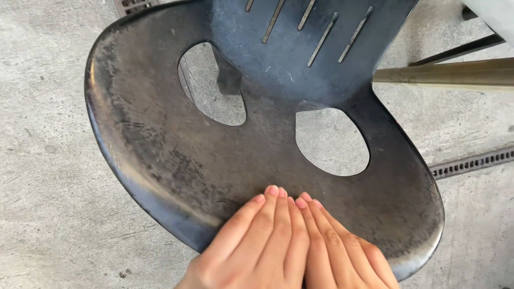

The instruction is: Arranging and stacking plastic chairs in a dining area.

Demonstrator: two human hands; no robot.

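Left hand point(257, 246) and right hand point(342, 251) side by side, fingers pressed together, flat on near edge of worn black plastic chair seat point(160, 139), concrete floor point(48, 182) beneath

Grey concrete floor point(48, 160) with drain grate point(471, 162).

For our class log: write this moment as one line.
left hand flat on chair seat | right hand flat beside it | concrete floor

Left hand point(257, 243) and right hand point(342, 251) lie flat, palms down, side by side, fingers straight and touching.
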